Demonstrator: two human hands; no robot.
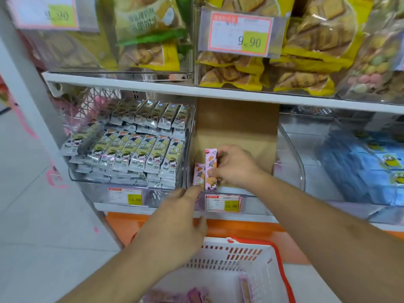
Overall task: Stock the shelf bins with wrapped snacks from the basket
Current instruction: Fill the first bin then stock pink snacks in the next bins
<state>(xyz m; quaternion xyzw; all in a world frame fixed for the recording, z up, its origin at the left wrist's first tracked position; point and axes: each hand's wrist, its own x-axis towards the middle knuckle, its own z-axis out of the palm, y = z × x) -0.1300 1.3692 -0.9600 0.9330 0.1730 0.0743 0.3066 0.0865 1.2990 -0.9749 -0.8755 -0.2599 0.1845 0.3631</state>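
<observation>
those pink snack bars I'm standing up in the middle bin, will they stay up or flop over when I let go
Probably tippy: the pink bar in your right hand is tall and narrow, standing on end. The shorter one beside it, touched by your left hand, has few neighbours for support. The wrappers look glossy, so they may slide.

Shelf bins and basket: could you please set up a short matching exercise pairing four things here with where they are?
Things:
1. pink snack
2. silver snacks
3. basket
4. blue packs

Places:
A. bin right of the middle bin
B. below the shelf, in front of the person
C. held upright by the right hand in the middle bin
D. bin left of the middle bin

Pairs: 1-C, 2-D, 3-B, 4-A
</observation>
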